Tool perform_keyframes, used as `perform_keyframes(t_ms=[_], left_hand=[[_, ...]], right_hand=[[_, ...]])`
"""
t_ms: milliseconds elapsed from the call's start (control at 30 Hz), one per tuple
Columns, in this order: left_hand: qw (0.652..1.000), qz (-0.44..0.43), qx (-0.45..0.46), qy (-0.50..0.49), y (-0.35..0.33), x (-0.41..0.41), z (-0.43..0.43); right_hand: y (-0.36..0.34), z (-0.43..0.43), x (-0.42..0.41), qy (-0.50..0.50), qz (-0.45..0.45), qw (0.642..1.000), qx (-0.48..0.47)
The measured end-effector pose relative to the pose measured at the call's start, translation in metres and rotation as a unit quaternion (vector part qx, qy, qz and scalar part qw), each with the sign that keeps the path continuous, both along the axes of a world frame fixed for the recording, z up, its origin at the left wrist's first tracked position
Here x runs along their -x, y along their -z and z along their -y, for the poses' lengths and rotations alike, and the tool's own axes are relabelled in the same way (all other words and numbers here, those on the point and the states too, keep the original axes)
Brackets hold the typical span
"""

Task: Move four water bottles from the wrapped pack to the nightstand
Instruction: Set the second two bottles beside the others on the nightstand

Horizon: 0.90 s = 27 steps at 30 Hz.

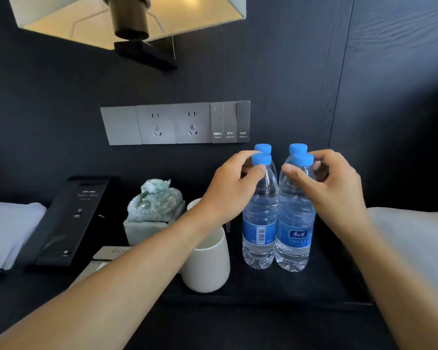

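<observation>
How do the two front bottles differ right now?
The front left bottle shows its barcode; the front right bottle shows its logo. The left hand grips the first at the neck, the right hand the second. Both stand upright, blue-capped, on the nightstand.

Both bare forearms reach forward and slightly inward, wrists raised. The left hand (234, 188) curls with thumb and fingers pinched together at the top. The right hand (331, 185) mirrors it, thumb pointing inward, fingers bent.

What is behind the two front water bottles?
Two more blue caps, rear left cap and rear right cap, show behind the front bottles. The rear bottles' bodies are mostly hidden by the front pair and the hands.
</observation>
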<state>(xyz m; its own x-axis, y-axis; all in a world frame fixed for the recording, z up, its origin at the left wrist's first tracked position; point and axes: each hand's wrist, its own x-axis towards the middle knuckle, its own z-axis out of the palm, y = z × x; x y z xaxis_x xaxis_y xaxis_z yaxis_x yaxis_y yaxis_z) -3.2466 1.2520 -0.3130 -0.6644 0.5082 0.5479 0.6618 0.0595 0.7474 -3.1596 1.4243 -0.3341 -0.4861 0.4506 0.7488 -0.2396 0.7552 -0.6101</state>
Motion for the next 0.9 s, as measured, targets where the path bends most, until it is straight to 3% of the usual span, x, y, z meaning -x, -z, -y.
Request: perform_keyframes(t_ms=[500, 733, 900], left_hand=[[0.993, -0.035, 0.018, -0.113, -0.003, -0.003, -0.008], [0.998, -0.018, 0.037, -0.048, -0.009, 0.0, 0.003], [0.991, -0.002, 0.015, -0.132, -0.005, 0.0, -0.002]], right_hand=[[0.0, 0.008, -0.003, 0.0, 0.014, 1.0, 0.014], [-0.001, 0.007, -0.002, -0.002, 0.021, 1.0, 0.014], [-0.001, 0.008, -0.002, 0.0, 0.022, 1.0, 0.013]])
